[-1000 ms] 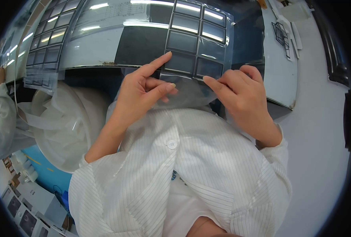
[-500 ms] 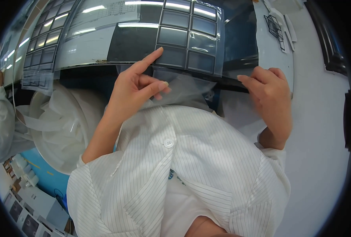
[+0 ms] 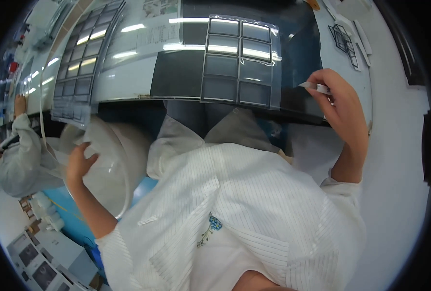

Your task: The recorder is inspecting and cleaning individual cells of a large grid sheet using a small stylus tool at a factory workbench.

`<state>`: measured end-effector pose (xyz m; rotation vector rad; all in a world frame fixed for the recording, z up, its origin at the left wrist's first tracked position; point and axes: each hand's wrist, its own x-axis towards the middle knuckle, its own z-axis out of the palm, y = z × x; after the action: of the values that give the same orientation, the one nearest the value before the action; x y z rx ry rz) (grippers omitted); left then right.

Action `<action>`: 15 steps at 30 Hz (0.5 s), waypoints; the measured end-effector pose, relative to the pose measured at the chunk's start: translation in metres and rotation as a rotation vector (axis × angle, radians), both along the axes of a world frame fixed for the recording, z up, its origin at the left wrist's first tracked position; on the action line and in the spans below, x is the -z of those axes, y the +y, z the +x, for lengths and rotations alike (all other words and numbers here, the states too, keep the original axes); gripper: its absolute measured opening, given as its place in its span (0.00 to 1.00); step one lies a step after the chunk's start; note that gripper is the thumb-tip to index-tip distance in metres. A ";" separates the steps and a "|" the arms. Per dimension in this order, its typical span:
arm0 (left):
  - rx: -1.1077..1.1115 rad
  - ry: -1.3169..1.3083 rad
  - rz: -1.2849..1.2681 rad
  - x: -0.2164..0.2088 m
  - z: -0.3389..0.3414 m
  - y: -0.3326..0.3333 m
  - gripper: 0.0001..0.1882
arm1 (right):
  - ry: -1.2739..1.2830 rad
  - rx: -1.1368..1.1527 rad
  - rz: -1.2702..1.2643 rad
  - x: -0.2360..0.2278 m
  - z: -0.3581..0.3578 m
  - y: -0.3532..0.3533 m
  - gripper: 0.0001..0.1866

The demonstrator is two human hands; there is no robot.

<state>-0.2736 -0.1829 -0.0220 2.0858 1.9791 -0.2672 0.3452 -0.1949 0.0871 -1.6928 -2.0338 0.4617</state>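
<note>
My left hand [image 3: 81, 165] is over a large white bin [image 3: 123, 165], its fingers apart with nothing visible in them. Translucent film [image 3: 101, 165] lies inside that bin, near my fingertips. Above the right part of the table's front edge, my right hand [image 3: 341, 106] pinches a small white pointed tool [image 3: 317, 87]; its exact kind does not show. To the left of this hand lies a clear plastic sheet [image 3: 276, 72] bearing dark-framed rectangular panels [image 3: 220, 65] in two columns. Its near end reaches the table's front edge.
More framed panels [image 3: 87, 48] on clear film lie at the table's left, their near end hanging over the edge. Thin black frames [image 3: 342, 41] and white strips [image 3: 362, 36] lie at the right. Another person's sleeve [image 3: 24, 160] shows at far left.
My left hand has moved left and down from the panels to the bin. The clear film that hung over my lap is gone from there. The small white tool now shows in my right hand.
</note>
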 end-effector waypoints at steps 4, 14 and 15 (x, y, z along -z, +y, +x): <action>0.020 -1.051 -0.229 -0.062 0.169 0.022 0.11 | -0.103 -0.163 0.005 0.009 -0.012 0.014 0.08; 0.695 -0.744 0.601 -0.035 0.346 0.190 0.09 | -0.120 -0.349 -0.206 0.020 -0.037 -0.010 0.08; 0.664 -0.691 0.627 -0.023 0.352 0.208 0.07 | -0.114 -0.347 -0.264 0.022 -0.037 -0.016 0.08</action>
<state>0.0787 0.0247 0.0013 2.6308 0.9895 0.9504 0.3079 -0.2106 0.0652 -1.5368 -2.4545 0.7947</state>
